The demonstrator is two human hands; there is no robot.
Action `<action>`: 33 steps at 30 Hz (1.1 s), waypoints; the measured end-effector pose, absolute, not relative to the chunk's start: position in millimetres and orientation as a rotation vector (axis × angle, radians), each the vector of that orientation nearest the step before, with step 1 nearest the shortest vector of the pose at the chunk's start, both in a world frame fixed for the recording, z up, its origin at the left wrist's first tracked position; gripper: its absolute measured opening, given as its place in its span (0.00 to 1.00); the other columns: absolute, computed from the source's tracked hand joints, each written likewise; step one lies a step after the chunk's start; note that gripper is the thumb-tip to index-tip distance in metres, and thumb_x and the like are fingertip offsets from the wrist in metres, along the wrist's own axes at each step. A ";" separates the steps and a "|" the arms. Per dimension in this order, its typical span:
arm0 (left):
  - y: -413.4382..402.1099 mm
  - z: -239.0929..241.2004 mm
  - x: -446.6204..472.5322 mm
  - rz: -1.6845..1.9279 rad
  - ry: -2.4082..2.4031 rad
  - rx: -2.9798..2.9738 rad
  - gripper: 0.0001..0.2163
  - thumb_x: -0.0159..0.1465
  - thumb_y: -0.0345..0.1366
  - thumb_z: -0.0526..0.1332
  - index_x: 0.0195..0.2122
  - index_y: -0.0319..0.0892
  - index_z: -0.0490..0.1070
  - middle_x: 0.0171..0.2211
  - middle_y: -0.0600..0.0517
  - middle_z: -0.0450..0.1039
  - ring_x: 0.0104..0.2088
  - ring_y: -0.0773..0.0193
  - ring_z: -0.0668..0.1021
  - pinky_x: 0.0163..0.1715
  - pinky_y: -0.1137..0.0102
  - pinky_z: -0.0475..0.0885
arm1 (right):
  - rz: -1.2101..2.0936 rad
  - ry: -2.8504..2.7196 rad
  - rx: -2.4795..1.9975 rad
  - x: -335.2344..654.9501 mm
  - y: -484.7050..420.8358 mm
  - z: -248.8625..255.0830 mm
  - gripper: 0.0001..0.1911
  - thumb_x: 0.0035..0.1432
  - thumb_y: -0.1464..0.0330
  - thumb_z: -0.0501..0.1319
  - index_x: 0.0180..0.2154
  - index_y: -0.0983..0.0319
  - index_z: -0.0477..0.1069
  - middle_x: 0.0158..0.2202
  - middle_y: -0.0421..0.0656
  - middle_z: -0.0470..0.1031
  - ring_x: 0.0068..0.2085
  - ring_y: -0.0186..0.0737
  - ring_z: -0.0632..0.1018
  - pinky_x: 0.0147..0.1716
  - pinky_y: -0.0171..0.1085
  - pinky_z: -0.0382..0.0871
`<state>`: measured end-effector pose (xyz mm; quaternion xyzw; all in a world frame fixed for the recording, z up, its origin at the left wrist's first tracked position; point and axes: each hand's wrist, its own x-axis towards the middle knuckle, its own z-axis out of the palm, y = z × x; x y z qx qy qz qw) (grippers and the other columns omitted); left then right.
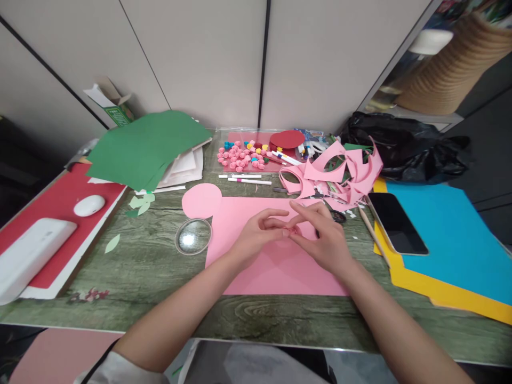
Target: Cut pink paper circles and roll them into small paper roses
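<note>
Both hands meet over a large pink paper sheet (256,266) lying on the green wood-grain desk (144,266). My left hand (258,234) and my right hand (322,237) pinch a tiny pink paper piece (291,230) between their fingertips. Both hands have fingers curled and pressed together at that piece. A pile of pink paper offcuts (340,173) lies just behind my right hand.
A round clear lid (193,236) sits left of the pink sheet. Small pink paper balls (240,154) and markers (244,178) lie behind. Green paper (144,146), a white mouse (89,205), a phone (396,223) on blue and yellow sheets (452,240), a black bag (404,146).
</note>
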<state>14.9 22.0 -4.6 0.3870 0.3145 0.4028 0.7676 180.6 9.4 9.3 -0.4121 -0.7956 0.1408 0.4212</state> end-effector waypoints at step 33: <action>24.4 -0.1 13.2 0.840 0.599 0.878 0.22 0.52 0.29 0.67 0.48 0.43 0.67 0.29 0.53 0.73 0.36 0.64 0.76 0.41 0.66 0.68 | 0.547 -1.986 -1.098 183.1 6.7 16.5 0.35 0.54 0.72 0.62 0.60 0.49 0.53 0.34 0.37 0.79 0.39 0.43 0.71 0.45 0.47 0.64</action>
